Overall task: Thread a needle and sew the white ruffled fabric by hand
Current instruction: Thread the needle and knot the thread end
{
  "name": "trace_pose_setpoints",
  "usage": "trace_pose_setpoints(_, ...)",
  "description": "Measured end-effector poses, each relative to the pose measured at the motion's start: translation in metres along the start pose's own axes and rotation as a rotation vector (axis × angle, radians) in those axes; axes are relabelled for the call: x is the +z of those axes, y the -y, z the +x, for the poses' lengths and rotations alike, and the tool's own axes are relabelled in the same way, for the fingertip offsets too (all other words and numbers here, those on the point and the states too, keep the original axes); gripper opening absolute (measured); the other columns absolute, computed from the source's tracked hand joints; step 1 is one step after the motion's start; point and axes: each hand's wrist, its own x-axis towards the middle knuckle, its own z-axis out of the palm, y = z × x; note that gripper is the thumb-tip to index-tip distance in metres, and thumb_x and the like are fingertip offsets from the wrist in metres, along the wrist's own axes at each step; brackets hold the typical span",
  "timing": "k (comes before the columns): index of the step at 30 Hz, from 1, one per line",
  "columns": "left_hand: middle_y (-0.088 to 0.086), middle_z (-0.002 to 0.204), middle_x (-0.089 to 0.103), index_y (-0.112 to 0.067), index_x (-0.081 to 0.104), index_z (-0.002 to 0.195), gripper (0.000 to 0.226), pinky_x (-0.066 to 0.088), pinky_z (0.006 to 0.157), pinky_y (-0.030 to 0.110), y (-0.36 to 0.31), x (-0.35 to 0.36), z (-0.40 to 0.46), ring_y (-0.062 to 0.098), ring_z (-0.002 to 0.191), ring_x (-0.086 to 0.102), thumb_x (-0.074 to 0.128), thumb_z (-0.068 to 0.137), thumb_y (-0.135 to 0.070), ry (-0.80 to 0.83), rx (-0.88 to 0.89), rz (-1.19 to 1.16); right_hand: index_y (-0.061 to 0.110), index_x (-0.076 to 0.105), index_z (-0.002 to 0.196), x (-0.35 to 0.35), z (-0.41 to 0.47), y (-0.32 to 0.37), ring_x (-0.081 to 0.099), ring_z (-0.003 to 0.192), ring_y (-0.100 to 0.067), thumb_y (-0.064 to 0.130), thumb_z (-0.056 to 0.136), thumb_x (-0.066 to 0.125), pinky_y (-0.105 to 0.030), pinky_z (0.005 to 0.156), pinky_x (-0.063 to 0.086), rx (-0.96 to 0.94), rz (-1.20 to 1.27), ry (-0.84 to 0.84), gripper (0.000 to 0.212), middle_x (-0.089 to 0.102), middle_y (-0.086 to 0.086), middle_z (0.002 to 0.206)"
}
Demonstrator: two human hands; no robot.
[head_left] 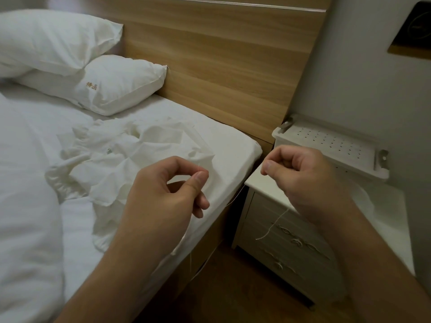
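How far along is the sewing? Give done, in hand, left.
Done: nothing visibly. In hand: the left hand and right hand each pinch white thread; no needle can be made out. Left: the ruffled fabric lies untouched on the bed, unsewn.

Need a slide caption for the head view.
Both hands, left hand and right hand, pinch white thread beside ruffled fabric on bed.

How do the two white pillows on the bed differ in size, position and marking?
The upper pillow looks larger and lies on top, partly covering the lower pillow. The lower pillow rests on the bed sheet and reaches closer to the wooden headboard, while the upper pillow extends out of frame on the left. The lower pillow shows small orange embroidery; the upper pillow shows none. Both are white and creased.
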Motion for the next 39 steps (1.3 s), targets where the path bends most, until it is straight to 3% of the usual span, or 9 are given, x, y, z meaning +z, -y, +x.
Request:
trace_pose_setpoints(2, 0.004, 0.071, 0.077, -0.016, 0.076, 0.091, 0.01, 0.061, 0.064, 0.034, -0.001, 0.001, -0.001, 0.019, 0.055, 0.07, 0.07, 0.099, -0.015, 0.042, 0.012, -0.044, 0.017, 0.071, 0.081, 0.003, -0.003, 0.003, 0.043, 0.044, -0.003, 0.012, 0.099, 0.065, -0.013, 0.045, 0.034, -0.012, -0.004, 0.07, 0.02, 0.051, 0.014, 0.049)
trace_pose_setpoints(6, -0.006, 0.108, 0.079, -0.007, 0.075, 0.088, 0.011, 0.062, 0.06, 0.03, -0.002, 0.009, -0.003, 0.022, 0.062, 0.074, 0.07, 0.096, -0.004, 0.164, 0.014, -0.139, 0.022, 0.071, 0.084, 0.01, -0.009, 0.012, 0.057, 0.061, 0.003, 0.016, 0.098, 0.065, -0.011, 0.055, 0.044, -0.051, -0.013, 0.212, 0.017, 0.062, 0.017, 0.064)
trace_pose_setpoints(12, 0.0, 0.072, 0.077, -0.016, 0.075, 0.093, 0.008, 0.066, 0.071, 0.041, 0.006, 0.017, -0.002, 0.017, 0.068, 0.077, 0.072, 0.098, -0.011, 0.251, 0.121, 0.064, 0.021, 0.072, 0.087, 0.019, -0.011, 0.016, 0.054, 0.059, -0.002, 0.02, 0.1, 0.065, -0.016, 0.055, 0.043, -0.101, -0.045, 0.259, 0.015, 0.064, 0.004, 0.068)
trace_pose_setpoints(18, 0.0, 0.066, 0.075, -0.016, 0.075, 0.083, 0.018, 0.06, 0.063, 0.021, 0.003, 0.012, -0.001, 0.012, 0.06, 0.073, 0.072, 0.097, -0.007, 0.082, 0.094, 0.096, 0.023, 0.073, 0.087, 0.014, -0.01, 0.014, 0.056, 0.06, 0.0, 0.022, 0.098, 0.065, -0.014, 0.057, 0.044, -0.041, -0.057, 0.271, 0.013, 0.065, 0.006, 0.07)
trace_pose_setpoints(21, -0.001, 0.067, 0.076, -0.013, 0.075, 0.082, 0.018, 0.055, 0.059, 0.013, 0.003, 0.007, 0.003, 0.011, 0.059, 0.073, 0.071, 0.099, -0.007, -0.037, 0.024, 0.051, 0.02, 0.073, 0.086, 0.007, -0.009, 0.012, 0.054, 0.056, 0.001, 0.019, 0.098, 0.066, -0.013, 0.053, 0.042, -0.007, -0.027, 0.258, 0.014, 0.064, 0.008, 0.067)
trace_pose_setpoints(24, -0.003, 0.072, 0.078, -0.012, 0.075, 0.085, 0.017, 0.057, 0.06, 0.015, 0.005, 0.003, 0.007, 0.011, 0.061, 0.074, 0.07, 0.1, -0.006, -0.115, -0.019, 0.022, 0.014, 0.072, 0.084, 0.0, -0.007, 0.008, 0.053, 0.05, 0.003, 0.013, 0.099, 0.064, -0.01, 0.049, 0.041, 0.026, 0.001, 0.194, 0.017, 0.058, 0.015, 0.055)
trace_pose_setpoints(29, -0.002, 0.073, 0.078, -0.011, 0.075, 0.085, 0.017, 0.057, 0.06, 0.015, 0.007, 0.002, 0.008, 0.013, 0.062, 0.076, 0.069, 0.101, -0.007, -0.119, -0.035, 0.023, 0.014, 0.07, 0.081, -0.004, -0.004, 0.004, 0.051, 0.046, 0.001, 0.011, 0.1, 0.062, -0.011, 0.047, 0.04, 0.033, 0.044, 0.044, 0.021, 0.053, 0.019, 0.046)
trace_pose_setpoints(35, -0.001, 0.076, 0.08, -0.014, 0.075, 0.088, 0.015, 0.064, 0.074, 0.035, 0.006, 0.003, 0.006, 0.016, 0.066, 0.078, 0.07, 0.101, -0.01, -0.066, -0.022, 0.013, 0.017, 0.071, 0.081, 0.0, -0.003, 0.002, 0.044, 0.045, -0.003, 0.012, 0.099, 0.064, -0.015, 0.047, 0.038, 0.016, 0.039, 0.028, 0.02, 0.051, 0.014, 0.047)
trace_pose_setpoints(39, -0.007, 0.087, 0.081, -0.014, 0.077, 0.088, 0.013, 0.063, 0.073, 0.036, 0.003, 0.001, 0.005, 0.017, 0.066, 0.078, 0.072, 0.099, -0.012, -0.098, -0.011, -0.013, 0.014, 0.071, 0.081, -0.001, -0.002, -0.001, 0.043, 0.043, -0.003, 0.011, 0.099, 0.064, -0.012, 0.046, 0.035, 0.024, 0.048, 0.005, 0.019, 0.05, 0.014, 0.046)
